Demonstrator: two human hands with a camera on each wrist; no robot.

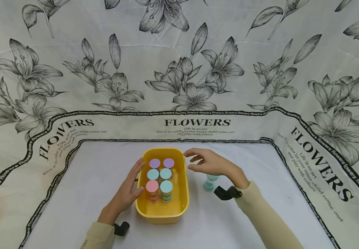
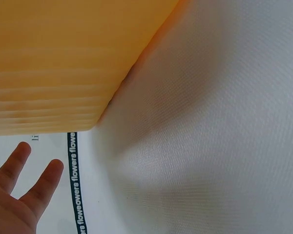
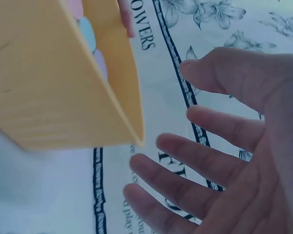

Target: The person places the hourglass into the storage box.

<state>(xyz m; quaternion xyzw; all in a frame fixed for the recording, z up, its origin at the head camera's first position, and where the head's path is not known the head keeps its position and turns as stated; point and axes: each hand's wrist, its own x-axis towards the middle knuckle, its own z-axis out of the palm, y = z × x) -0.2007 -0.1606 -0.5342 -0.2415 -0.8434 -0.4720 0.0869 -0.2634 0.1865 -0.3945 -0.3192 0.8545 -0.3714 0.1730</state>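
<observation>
A yellow plastic bin (image 1: 163, 220) holds several small clear jars with round lids: two purple lids (image 1: 168, 163), three light-blue ones (image 1: 166, 186) and a pink lid (image 1: 152, 186). My left hand (image 1: 124, 194) is at the bin's left side, fingers spread and fingertips right at the rim. Off the right rim, my right hand (image 1: 213, 163) hovers with loosely bent fingers and nothing in its grasp. The right wrist view shows its fingers (image 3: 183, 156) spread beside the bin's corner. Partly hidden behind the right wrist, a light-blue jar (image 1: 209, 185) stands on the table.
White cloth (image 1: 229, 221) covers the table around the bin. Behind and at the sides rises a floral-printed sheet (image 1: 195, 97) with black lettered bands. Each wrist carries a black camera mount (image 1: 226, 193).
</observation>
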